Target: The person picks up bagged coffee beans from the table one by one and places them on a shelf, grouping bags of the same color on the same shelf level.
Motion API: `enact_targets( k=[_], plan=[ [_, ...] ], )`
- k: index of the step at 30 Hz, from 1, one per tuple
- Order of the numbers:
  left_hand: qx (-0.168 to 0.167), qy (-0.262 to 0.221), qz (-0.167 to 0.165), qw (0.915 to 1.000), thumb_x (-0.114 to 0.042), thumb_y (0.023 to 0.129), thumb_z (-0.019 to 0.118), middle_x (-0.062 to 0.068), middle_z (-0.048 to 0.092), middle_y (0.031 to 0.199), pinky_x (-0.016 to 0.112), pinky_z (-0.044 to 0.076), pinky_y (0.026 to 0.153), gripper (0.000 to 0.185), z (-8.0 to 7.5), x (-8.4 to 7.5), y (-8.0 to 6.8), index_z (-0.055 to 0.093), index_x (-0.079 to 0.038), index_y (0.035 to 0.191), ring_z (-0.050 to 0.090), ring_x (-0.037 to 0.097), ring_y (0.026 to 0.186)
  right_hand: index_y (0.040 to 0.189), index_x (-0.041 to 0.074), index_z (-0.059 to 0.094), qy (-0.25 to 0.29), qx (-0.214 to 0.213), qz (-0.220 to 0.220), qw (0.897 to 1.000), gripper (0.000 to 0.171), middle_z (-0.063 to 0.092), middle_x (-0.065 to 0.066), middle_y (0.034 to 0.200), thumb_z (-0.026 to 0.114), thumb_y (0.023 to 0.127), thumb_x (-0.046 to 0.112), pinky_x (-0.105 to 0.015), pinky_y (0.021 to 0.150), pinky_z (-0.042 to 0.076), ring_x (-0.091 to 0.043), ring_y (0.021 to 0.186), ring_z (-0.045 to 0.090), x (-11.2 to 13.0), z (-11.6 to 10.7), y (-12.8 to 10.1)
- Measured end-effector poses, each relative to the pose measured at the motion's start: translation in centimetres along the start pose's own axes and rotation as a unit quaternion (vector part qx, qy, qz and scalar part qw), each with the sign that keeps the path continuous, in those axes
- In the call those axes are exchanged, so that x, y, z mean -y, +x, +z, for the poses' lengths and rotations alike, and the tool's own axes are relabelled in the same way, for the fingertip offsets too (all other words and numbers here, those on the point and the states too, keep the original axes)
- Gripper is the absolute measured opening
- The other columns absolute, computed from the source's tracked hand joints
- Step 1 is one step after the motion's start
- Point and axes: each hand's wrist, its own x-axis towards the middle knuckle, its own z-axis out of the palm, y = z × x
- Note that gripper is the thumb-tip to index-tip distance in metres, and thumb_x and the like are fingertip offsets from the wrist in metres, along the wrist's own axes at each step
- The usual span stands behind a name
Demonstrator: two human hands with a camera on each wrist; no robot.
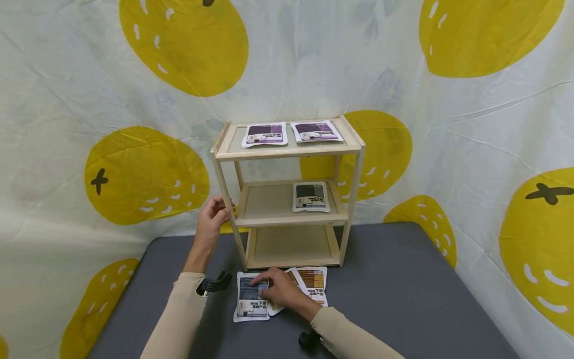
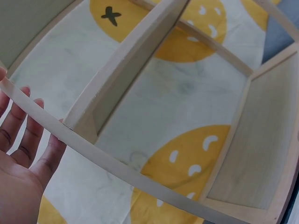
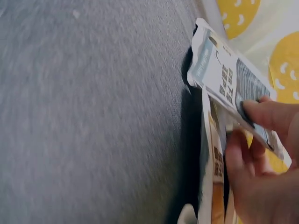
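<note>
My left hand [image 1: 212, 219] is at the left front post of a small wooden shelf [image 1: 291, 221]. In the left wrist view, its fingers [image 2: 35, 123] pass behind that post [image 2: 110, 158], with part of the thumb at the frame's edge. On the grey surface in front of the shelf, my right hand [image 1: 282, 289] pinches the edge of a blue-grey pouch [image 1: 252, 304]. The right wrist view has the thumb on this pouch's [image 3: 224, 74] printed face and fingers underneath. Beside it lie an orange-brown pouch [image 1: 314, 279] and another orange-labelled pouch [image 3: 216, 158], partly hidden by the hand.
Two purple pouches, one left [image 1: 265, 134] and one right [image 1: 316, 131], lie on the top shelf board. A dark grey-blue pouch [image 1: 311, 196] lies on the middle board's right side. Behind the shelf hangs a pale cloth [image 1: 287, 60] with yellow fruit prints. The grey surface [image 1: 403, 289] extends rightward.
</note>
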Motion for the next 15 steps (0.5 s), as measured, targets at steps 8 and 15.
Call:
enact_targets(
  k=[8,15],
  plan=[
    [0.0,-0.001,0.008,1.0,-0.006,0.102,0.054,0.031,0.056,0.115,0.028,0.057,0.085,0.025,-0.04,-0.01,0.08,0.052,0.009,0.122,0.065,0.031,0.101,0.107,0.018,0.08,0.048,0.06,-0.007,0.997,0.02,0.074,0.005,0.112,0.07,0.094,0.006,-0.021,0.075,0.047,-0.002,0.091,0.06,-0.32,-0.99,-0.07],
    [-0.001,-0.004,0.01,0.9999,-0.004,0.101,0.054,0.031,0.056,0.114,0.029,0.058,0.085,0.024,0.02,0.06,0.05,0.052,0.009,0.122,0.065,0.031,0.101,0.118,0.011,0.074,0.064,0.095,-0.013,0.993,0.024,0.068,-0.003,0.116,0.069,0.095,0.006,-0.021,0.078,0.048,-0.004,0.085,0.056,-0.41,-0.8,-0.44]
  ],
)
